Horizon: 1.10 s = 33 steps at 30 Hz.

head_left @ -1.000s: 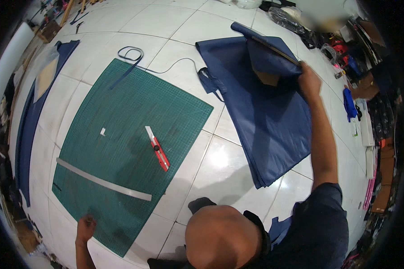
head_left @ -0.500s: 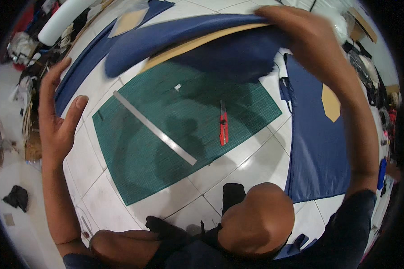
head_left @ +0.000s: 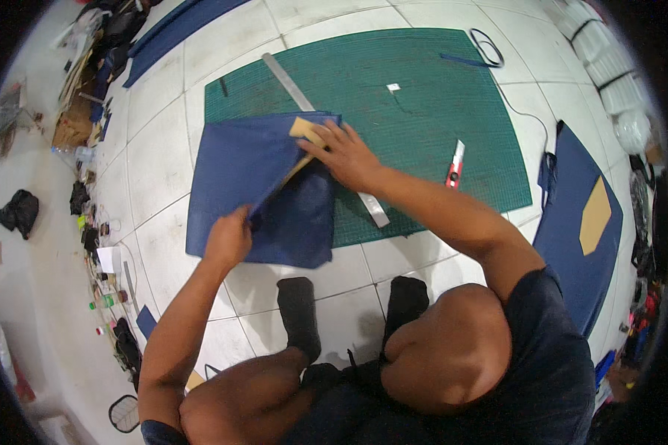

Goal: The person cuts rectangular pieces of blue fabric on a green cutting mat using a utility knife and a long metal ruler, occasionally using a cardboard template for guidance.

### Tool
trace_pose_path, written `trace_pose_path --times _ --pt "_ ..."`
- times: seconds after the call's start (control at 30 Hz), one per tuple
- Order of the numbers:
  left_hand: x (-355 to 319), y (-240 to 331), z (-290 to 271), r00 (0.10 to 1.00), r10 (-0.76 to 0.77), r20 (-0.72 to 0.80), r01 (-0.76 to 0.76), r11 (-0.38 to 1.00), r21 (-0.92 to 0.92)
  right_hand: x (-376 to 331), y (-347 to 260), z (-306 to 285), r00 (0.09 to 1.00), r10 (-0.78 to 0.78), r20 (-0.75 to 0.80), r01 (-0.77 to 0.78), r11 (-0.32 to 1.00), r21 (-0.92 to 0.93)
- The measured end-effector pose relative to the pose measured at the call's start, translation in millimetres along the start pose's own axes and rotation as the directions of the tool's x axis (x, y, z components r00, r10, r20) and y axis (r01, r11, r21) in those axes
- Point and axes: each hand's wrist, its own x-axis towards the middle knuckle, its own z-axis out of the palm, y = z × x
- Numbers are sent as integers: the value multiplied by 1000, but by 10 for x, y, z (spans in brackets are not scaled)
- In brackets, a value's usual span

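Note:
A folded piece of dark blue fabric lies across the near left part of the green cutting mat and over the floor tiles. My left hand is closed on the fabric at a raised fold near its lower middle. My right hand rests at the fabric's upper right corner, fingers spread over a tan card-like piece that is partly hidden in the fold. A steel ruler passes beneath the fabric, both its ends showing. To the right on the mat lies a red utility knife, blade out.
Another blue fabric piece with a tan card on it lies at the right. A dark blue strap loops over the mat's far right corner. More blue fabric is at the far left; assorted clutter lines both sides.
The blue fabric with its tan piece, held up by my right hand before, is down over the mat's left part. My left hand, open and apart before, has closed on it. The view has shifted.

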Motion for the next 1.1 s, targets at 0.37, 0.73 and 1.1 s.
trace_pose_path --times 0.37,0.73,1.1 --pt "162 -643 26 986 -95 136 166 550 -818 -752 113 23 704 574 417 -658 749 80" --pt "93 -1049 -1231 816 -338 -469 -60 758 -649 -1292 954 -471 649 729 219 -758 593 271" --pt "-398 -2152 -1960 781 -351 -516 58 864 -500 -1673 1628 -1175 647 762 -37 -757 635 -153"
